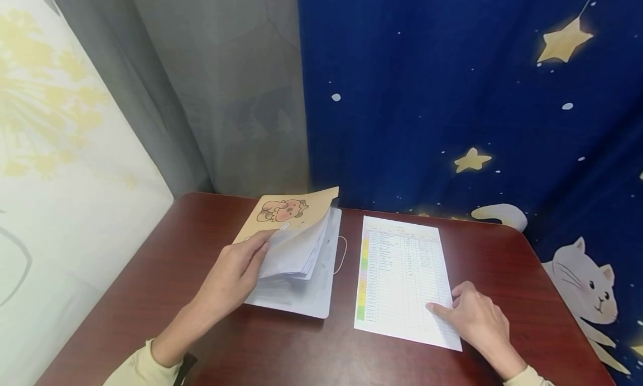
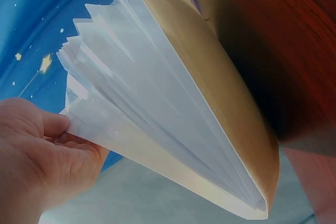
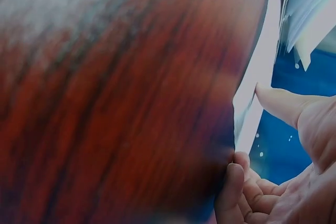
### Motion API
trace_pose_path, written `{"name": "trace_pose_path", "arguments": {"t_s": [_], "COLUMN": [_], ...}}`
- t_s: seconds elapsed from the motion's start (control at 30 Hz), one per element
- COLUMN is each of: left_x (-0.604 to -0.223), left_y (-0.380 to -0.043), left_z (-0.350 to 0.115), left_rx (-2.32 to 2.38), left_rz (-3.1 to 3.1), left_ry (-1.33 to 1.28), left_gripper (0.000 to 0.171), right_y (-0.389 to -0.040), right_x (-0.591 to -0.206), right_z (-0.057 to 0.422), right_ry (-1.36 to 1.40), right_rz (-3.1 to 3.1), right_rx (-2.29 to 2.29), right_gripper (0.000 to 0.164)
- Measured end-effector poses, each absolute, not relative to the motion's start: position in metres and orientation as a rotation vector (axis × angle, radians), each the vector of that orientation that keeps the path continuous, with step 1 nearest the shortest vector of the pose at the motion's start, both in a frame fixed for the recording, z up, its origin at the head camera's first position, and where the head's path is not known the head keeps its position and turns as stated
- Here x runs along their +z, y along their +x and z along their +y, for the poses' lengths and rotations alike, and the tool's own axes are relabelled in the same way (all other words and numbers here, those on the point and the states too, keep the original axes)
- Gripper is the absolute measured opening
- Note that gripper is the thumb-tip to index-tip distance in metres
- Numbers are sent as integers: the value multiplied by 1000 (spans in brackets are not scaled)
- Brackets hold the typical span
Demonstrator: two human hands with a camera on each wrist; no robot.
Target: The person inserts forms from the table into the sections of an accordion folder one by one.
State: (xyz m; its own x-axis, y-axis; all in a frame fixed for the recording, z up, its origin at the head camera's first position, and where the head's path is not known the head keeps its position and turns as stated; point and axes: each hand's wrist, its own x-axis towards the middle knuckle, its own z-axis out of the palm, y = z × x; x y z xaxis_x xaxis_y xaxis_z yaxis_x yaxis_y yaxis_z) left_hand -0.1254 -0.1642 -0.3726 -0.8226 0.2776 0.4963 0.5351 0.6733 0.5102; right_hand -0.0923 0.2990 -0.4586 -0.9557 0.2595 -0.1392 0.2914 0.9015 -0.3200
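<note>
On the left of the table lies a folder [image 1: 307, 195] with a tan cover, a cartoon animal drawing and clear plastic pockets [image 2: 142, 77] inside. My left hand [image 1: 233, 271] pinches the cover and several pockets at their edge, lifting them so the folder stands partly spread. The left wrist view shows the pockets fanned out between the covers, with the thumb [image 2: 55, 124] on the outermost pocket. To the right lies a printed sheet [image 1: 402, 285] with a table and coloured side strip. My right hand [image 1: 479, 316] pinches its right edge, thumb [image 3: 278, 100] on top, other fingers curled at the edge.
Both things lie on a dark red-brown wooden table [image 1: 281, 355]. A white elastic cord [image 1: 344, 255] loops out from the folder's right side. Behind the table hang a grey curtain [image 1: 241, 96] and a blue curtain [image 1: 402, 96] with stars and a cat.
</note>
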Motion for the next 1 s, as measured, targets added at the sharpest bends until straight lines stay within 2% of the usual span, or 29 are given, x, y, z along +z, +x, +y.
{"name": "trace_pose_path", "arguments": {"t_s": [0.23, 1.0], "left_x": [-373, -374], "left_y": [-125, -124], "left_z": [-164, -164], "left_rx": [-932, -946], "left_rz": [-2502, -2506], "left_ry": [-637, -630], "left_gripper": [36, 39], "right_y": [-93, -90], "right_x": [-457, -460], "right_z": [298, 298], "right_ry": [423, 448], "right_rz": [2945, 3021], "right_rx": [-566, -608], "right_gripper": [74, 72]}}
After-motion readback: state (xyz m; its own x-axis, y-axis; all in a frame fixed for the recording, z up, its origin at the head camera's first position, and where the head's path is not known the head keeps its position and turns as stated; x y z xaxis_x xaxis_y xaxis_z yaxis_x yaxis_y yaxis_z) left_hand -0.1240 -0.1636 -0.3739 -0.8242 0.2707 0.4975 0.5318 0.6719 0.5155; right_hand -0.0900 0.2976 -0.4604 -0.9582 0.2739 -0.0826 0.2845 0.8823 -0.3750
